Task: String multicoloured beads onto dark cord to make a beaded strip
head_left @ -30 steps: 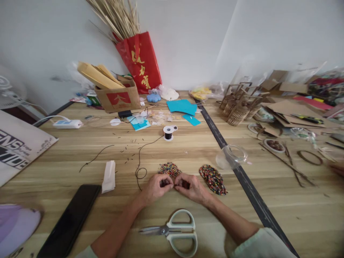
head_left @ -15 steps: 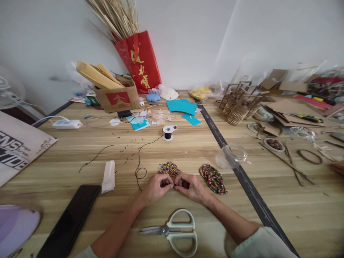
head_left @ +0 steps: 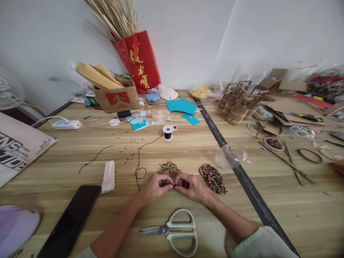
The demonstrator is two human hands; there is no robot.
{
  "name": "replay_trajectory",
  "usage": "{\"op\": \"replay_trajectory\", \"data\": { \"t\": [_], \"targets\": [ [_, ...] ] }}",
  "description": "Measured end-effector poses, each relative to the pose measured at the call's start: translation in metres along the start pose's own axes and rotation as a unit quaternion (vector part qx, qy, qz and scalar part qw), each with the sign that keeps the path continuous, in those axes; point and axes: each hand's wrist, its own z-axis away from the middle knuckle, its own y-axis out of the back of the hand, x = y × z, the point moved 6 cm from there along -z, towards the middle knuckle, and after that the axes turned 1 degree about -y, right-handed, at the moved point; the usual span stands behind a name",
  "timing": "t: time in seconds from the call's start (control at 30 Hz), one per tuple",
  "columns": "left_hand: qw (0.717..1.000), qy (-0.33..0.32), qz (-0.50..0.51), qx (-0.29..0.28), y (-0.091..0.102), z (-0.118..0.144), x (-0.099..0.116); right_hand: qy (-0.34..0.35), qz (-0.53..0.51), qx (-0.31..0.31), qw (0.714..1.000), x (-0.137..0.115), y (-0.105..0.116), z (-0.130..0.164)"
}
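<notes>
Currently, your left hand (head_left: 155, 187) and right hand (head_left: 190, 187) meet fingertip to fingertip, both pinched narrow on something too small to identify. Bead pile (head_left: 169, 168): twelve o'clock, just beyond your knuckles, equally near both. Beaded oval (head_left: 213, 178): two o'clock, long axis slanting away. Scissors (head_left: 174, 231): six o'clock.

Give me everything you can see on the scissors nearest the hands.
The white-handled scissors lie flat on the wooden table, just in front of the person and nearer than both hands. They have two large pale plastic loops and short metal blades, closed and pointing to the person's left. Nothing touches them but the table.
</notes>
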Motion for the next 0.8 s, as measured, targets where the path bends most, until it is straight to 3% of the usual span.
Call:
{"op": "replay_trajectory", "data": {
  "t": [0.43, 0.8],
  "targets": [
    [0.999, -0.002, 0.028, -0.028, 0.006, 0.000, 0.010, -0.006, 0.005, 0.005, 1.000, 0.004, -0.001, 0.000],
    [1.000, 0.030, 0.006, -0.009, 0.010, 0.001, 0.009, -0.001, 0.006, -0.002, 1.000, 0.002, 0.000, 0.000]
  ]
}}
